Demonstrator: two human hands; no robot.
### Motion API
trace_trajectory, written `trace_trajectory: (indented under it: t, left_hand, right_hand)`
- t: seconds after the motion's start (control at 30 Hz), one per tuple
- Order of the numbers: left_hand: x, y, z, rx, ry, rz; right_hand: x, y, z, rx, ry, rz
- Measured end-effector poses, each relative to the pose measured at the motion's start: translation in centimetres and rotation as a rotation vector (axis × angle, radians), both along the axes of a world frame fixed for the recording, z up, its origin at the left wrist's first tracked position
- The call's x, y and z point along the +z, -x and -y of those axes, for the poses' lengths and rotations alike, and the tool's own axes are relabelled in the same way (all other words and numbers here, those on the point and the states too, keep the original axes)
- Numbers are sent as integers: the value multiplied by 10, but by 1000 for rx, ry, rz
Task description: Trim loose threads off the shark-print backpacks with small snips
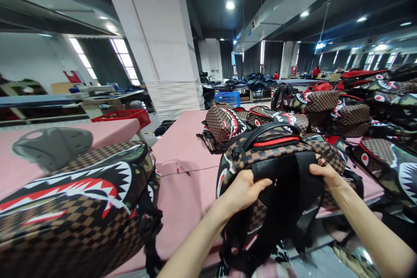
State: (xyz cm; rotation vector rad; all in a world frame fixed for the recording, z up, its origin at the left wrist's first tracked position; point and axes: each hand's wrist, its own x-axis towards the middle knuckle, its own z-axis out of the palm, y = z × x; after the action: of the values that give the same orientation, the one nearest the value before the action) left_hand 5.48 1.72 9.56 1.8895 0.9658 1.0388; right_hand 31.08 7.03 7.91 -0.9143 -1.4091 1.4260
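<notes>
Before me a brown-and-black checkered backpack [276,154] stands upright at the edge of the pink table, its black back side and straps towards me. My left hand [244,191] is closed on the left part of its back, thumb lying along the black panel. On the right, my right hand [327,176] grips the black strap area near the top, with its thumb on the front and the other fingers mostly hidden. A black carry handle [270,128] arches over the red-edged opening. The backpack's lower part drops into shadow.
Another shark-mouth backpack [81,195] lies at the left, beside a grey moulded panel [54,147]. Behind the held bag sit several similar backpacks [224,124], with more piled at the right. The pink table [182,139] carries a thin cord. A white pillar [156,39] rises behind.
</notes>
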Motion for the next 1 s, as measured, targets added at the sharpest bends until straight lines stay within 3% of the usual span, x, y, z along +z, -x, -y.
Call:
trace_trajectory:
  t: [0.13,0.2,0.27,0.33,0.4,0.47,0.5,0.67,0.83,1.0]
  left_hand:
    - [-3,6,8,-37,65,101]
    - [-5,8,11,-11,67,133]
    - [-6,7,12,39,39,137]
    - [-8,5,11,92,-3,121]
    - [-9,1,9,135,-42,98]
    - [-10,-1,7,177,-71,78]
    - [-11,-2,6,183,-70,77]
    - [-8,7,-1,18,73,104]
    - [-4,15,-7,-7,121,152]
    - [-3,12,-11,34,90,164]
  right_hand:
    - [3,12,7,21,68,-10]
    - [8,13,12,-37,11,61]
    - [15,9,20,-135,-128,266]
    - [23,3,33,-352,-368,567]
    - [28,0,51,-698,-639,836]
    - [29,6,69,-987,-828,980]
    - [28,12,76,-1028,-882,1011]
    - [28,44,79,-715,-1161,908]
    - [53,49,56,-676,-1535,925]
    - [75,50,49,-613,-1675,1034]
